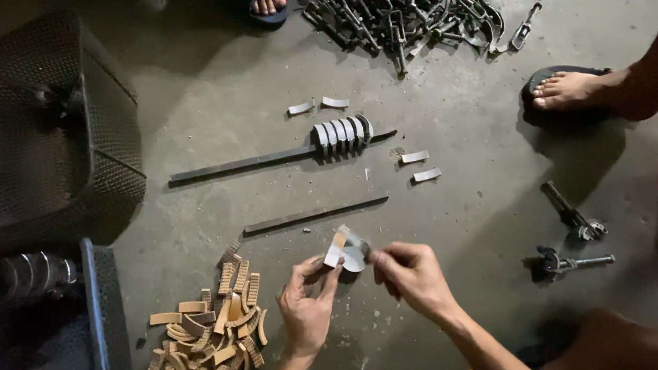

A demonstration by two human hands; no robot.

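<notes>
Both hands, left hand (305,303) and right hand (413,275), pinching one curved metal shoe (352,252) with a tan lining strip (335,252) above the floor, mid-fitting, next calling for square alignment.

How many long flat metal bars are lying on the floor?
2. One long bar lies mid-floor with a row of curved metal pieces threaded on its right end. A shorter bar lies bare below it, just above both hands. Others may hide in the scrap heap.

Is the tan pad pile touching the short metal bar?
Apart. Head view shows bare floor between the tan pad pile and the short metal bar.
</notes>
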